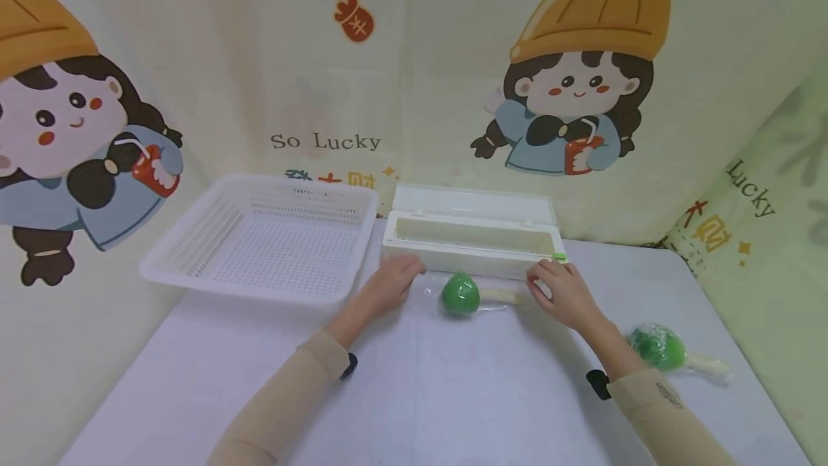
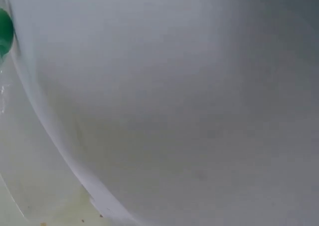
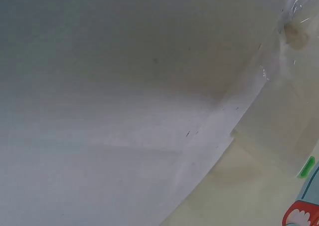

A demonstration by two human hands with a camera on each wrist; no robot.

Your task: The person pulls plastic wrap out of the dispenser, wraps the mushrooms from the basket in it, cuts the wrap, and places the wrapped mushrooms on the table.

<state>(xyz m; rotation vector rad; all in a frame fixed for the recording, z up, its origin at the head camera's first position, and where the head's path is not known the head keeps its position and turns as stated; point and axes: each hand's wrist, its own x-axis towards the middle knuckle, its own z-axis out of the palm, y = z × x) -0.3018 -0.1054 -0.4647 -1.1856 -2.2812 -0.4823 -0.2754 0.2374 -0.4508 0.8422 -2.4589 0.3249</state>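
Observation:
A maraca with a green head (image 1: 461, 295) and a pale handle, wrapped in clear plastic, lies sideways between my hands in front of a long white box (image 1: 453, 259). My left hand (image 1: 391, 285) pinches the loose plastic at the head end. At the handle end, my right hand (image 1: 564, 293) pinches the wrapper between thumb and fingers. The left wrist view catches only an edge of the green head (image 2: 5, 32). In the right wrist view the handle's tip (image 3: 297, 36) shows inside the plastic. Neither wrist view shows the hands.
The box's lid (image 1: 472, 201) stands raised behind it, and a green tab (image 1: 559, 257) marks its right front corner. A white plastic basket (image 1: 259, 292) sits at the left. Another wrapped green maraca (image 1: 658, 347) lies at the right, beside my right forearm. A printed cloth hangs behind the table.

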